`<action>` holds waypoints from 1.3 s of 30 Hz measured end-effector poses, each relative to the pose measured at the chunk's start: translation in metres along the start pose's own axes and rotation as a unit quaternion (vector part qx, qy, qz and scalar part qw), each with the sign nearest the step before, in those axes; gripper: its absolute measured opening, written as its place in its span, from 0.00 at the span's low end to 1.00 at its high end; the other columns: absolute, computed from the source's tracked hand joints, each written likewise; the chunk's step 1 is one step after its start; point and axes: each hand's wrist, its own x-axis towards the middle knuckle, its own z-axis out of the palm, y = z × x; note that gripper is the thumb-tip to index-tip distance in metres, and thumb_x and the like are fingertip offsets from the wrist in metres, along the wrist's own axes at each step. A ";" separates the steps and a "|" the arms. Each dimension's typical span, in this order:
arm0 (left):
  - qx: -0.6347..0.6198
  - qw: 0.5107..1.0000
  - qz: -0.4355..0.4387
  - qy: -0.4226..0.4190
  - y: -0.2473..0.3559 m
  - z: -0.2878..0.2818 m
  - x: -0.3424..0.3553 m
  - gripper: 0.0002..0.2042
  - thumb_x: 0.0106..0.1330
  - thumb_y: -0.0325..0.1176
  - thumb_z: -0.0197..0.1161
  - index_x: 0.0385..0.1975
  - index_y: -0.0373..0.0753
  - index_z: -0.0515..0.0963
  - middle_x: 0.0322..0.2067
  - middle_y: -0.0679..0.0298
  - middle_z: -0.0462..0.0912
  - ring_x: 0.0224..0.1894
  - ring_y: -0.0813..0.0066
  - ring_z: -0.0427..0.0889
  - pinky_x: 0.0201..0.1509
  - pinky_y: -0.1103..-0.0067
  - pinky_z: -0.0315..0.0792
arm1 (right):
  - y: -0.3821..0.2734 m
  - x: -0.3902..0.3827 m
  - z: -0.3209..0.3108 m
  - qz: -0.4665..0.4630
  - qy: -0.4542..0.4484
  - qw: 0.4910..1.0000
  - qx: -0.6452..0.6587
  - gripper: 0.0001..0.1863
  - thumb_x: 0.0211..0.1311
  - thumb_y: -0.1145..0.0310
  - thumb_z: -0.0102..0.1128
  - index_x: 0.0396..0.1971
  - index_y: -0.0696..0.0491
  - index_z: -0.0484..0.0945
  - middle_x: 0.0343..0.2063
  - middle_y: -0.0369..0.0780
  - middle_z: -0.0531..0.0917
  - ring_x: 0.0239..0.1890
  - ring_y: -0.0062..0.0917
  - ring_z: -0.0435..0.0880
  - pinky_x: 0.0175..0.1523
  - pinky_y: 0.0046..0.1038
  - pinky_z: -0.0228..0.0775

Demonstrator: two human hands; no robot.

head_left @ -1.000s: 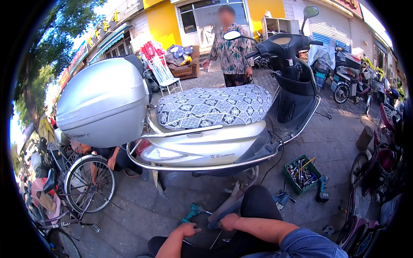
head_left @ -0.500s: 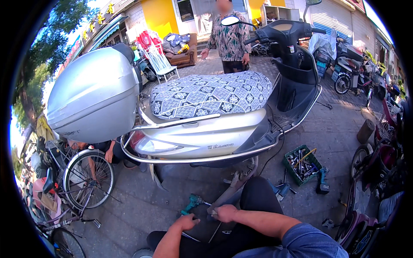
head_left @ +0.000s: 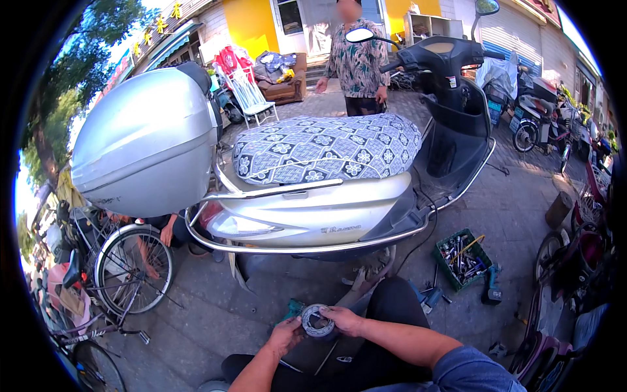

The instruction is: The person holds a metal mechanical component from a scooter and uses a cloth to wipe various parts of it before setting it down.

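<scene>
A grey ring-shaped part (head_left: 317, 332) with a round hole is held up between my two hands. My left hand (head_left: 285, 335) is closed on its left side. From the right, my right hand (head_left: 344, 321) grips the ring's other side. Just beyond it a teal power tool (head_left: 296, 306) lies on the pavement, partly hidden by the ring. Below the scooter, a dirty metal pipe (head_left: 358, 279) reaches toward my knee. Ahead stands the silver scooter (head_left: 313, 222) with a patterned seat cover (head_left: 326, 147) and a large rear box (head_left: 147, 144).
To the right sit a green crate (head_left: 463, 259) of sockets and tools, a cordless driver (head_left: 492, 287) and a blue-grey power tool (head_left: 428, 300). A bicycle (head_left: 134, 271) stands left, where another person's hand (head_left: 168, 232) shows. Behind the scooter stands a person (head_left: 359, 62).
The ring-shaped part is now raised into view between my hands. My left hand has turned and come closer to my right one. The view has shifted slightly.
</scene>
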 end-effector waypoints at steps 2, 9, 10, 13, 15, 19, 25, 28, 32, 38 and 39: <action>-0.002 1.000 -0.005 -0.022 -0.001 -0.005 0.001 0.13 0.77 0.38 0.56 0.54 0.38 0.75 0.50 0.60 0.84 0.51 0.65 0.83 0.56 0.67 0.76 | 0.000 0.005 -0.001 -0.011 -0.004 0.999 0.033 0.23 0.80 0.49 0.48 0.53 0.54 0.78 0.36 0.31 0.83 0.34 0.15 0.78 0.39 0.23 0.71; -0.028 0.998 -0.054 0.014 -0.004 -0.004 0.005 0.11 0.78 0.34 0.54 0.53 0.38 0.76 0.48 0.60 0.84 0.48 0.67 0.83 0.52 0.69 0.78 | -0.001 0.000 0.007 -0.029 -0.001 0.999 -0.016 0.25 0.80 0.52 0.50 0.62 0.57 0.71 0.49 0.37 0.84 0.48 0.21 0.84 0.51 0.27 0.81; -0.026 0.998 -0.052 0.020 -0.005 -0.002 0.006 0.11 0.79 0.34 0.54 0.53 0.38 0.76 0.47 0.60 0.84 0.47 0.67 0.83 0.51 0.69 0.78 | -0.003 -0.001 0.005 -0.027 0.007 0.998 -0.063 0.25 0.79 0.52 0.50 0.62 0.57 0.71 0.48 0.37 0.84 0.46 0.21 0.84 0.49 0.26 0.80; -0.011 0.999 -0.031 0.036 -0.009 -0.007 0.006 0.11 0.79 0.35 0.54 0.52 0.37 0.76 0.46 0.60 0.84 0.45 0.69 0.83 0.49 0.71 0.78 | -0.017 -0.023 0.025 0.006 0.024 0.988 -0.154 0.26 0.78 0.51 0.53 0.63 0.54 0.70 0.46 0.34 0.83 0.41 0.17 0.80 0.41 0.22 0.75; 0.011 0.999 0.005 0.032 -0.022 -0.024 0.016 0.12 0.78 0.36 0.55 0.52 0.35 0.76 0.45 0.60 0.85 0.45 0.70 0.84 0.47 0.72 0.79 | -0.013 -0.023 0.029 0.013 0.028 0.987 -0.160 0.25 0.78 0.50 0.53 0.61 0.53 0.73 0.41 0.32 0.83 0.36 0.15 0.77 0.36 0.21 0.70; 0.041 0.997 0.014 0.062 -0.011 -0.009 0.012 0.13 0.79 0.36 0.56 0.51 0.33 0.76 0.44 0.60 0.85 0.43 0.69 0.85 0.44 0.73 0.79 | 0.002 -0.010 0.014 -0.021 0.044 0.979 -0.200 0.24 0.78 0.49 0.53 0.59 0.53 0.74 0.36 0.30 0.82 0.32 0.13 0.74 0.32 0.20 0.66; 0.033 0.996 -0.012 0.077 -0.012 -0.002 0.006 0.14 0.78 0.38 0.57 0.51 0.32 0.77 0.42 0.60 0.85 0.43 0.69 0.85 0.45 0.73 0.80 | -0.013 -0.024 0.026 -0.043 0.009 0.969 -0.244 0.20 0.79 0.53 0.53 0.57 0.54 0.74 0.38 0.30 0.82 0.35 0.12 0.74 0.36 0.20 0.68; 0.127 0.986 0.001 0.107 -0.022 -0.001 0.011 0.16 0.77 0.39 0.58 0.50 0.30 0.78 0.42 0.60 0.85 0.43 0.69 0.85 0.45 0.72 0.80 | -0.007 -0.023 0.028 -0.073 -0.029 0.957 -0.279 0.21 0.79 0.52 0.52 0.58 0.54 0.74 0.40 0.32 0.82 0.40 0.14 0.75 0.45 0.22 0.70; 0.219 0.967 0.014 0.133 -0.036 -0.004 0.023 0.18 0.77 0.42 0.57 0.49 0.30 0.80 0.40 0.60 0.85 0.38 0.71 0.83 0.41 0.73 0.78 | 0.014 -0.007 0.020 -0.137 -0.075 0.941 -0.300 0.21 0.80 0.53 0.51 0.59 0.54 0.74 0.45 0.34 0.81 0.50 0.16 0.75 0.60 0.25 0.68; 0.238 0.960 0.027 0.142 -0.048 -0.010 0.032 0.19 0.78 0.45 0.56 0.51 0.32 0.80 0.37 0.61 0.85 0.32 0.72 0.81 0.34 0.73 0.75 | 0.005 -0.014 0.030 -0.122 -0.088 0.959 -0.239 0.22 0.81 0.52 0.47 0.60 0.54 0.72 0.48 0.34 0.80 0.49 0.16 0.75 0.56 0.24 0.70; 0.218 0.964 0.043 0.146 -0.049 -0.010 0.032 0.19 0.78 0.45 0.56 0.51 0.32 0.79 0.37 0.61 0.85 0.32 0.72 0.80 0.34 0.73 0.75 | 0.003 -0.013 0.029 -0.092 -0.063 0.966 -0.231 0.23 0.81 0.51 0.46 0.60 0.54 0.72 0.47 0.34 0.80 0.48 0.16 0.76 0.53 0.24 0.71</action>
